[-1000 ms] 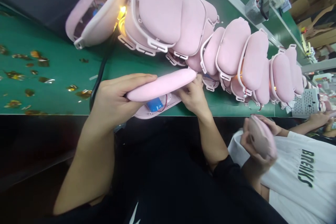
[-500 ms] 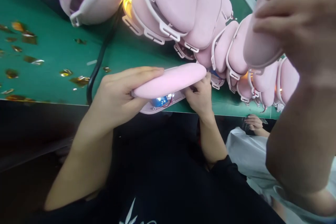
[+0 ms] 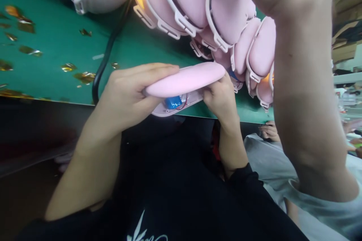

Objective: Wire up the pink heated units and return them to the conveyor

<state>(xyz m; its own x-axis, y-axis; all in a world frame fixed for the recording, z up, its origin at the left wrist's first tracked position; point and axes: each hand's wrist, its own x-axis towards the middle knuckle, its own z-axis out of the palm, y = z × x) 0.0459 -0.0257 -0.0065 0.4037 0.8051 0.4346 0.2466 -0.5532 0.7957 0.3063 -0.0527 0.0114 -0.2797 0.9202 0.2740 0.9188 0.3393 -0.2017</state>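
I hold a pink plastic casing point(image 3: 186, 78) over the table's front edge, its two halves parted along the side facing me. My left hand point(image 3: 132, 96) is closed round the left end, fingers on top and thumb below. At the other end my right hand point(image 3: 222, 96) grips the casing, its fingertips partly hidden under the upper half. In the gap lie a blue wrapped block point(image 3: 173, 102), like a battery, and thin dark red wires point(image 3: 186, 101). The lower half point(image 3: 195, 99) shows a pale inner face with small screw posts.
Several similar pink casings point(image 3: 189, 0) with slotted side loops stand stacked along the green table point(image 3: 73, 41). A black cable point(image 3: 109, 58) runs near my left hand. Scraps of gold film point(image 3: 85, 78) lie at left. A co-worker's arm point(image 3: 305, 83) reaches across at right.
The co-worker's arm has moved left and farther over the table; a casing now leans at the front of the stack. My hands still hold the casing, its gap showing slightly more of the inside.
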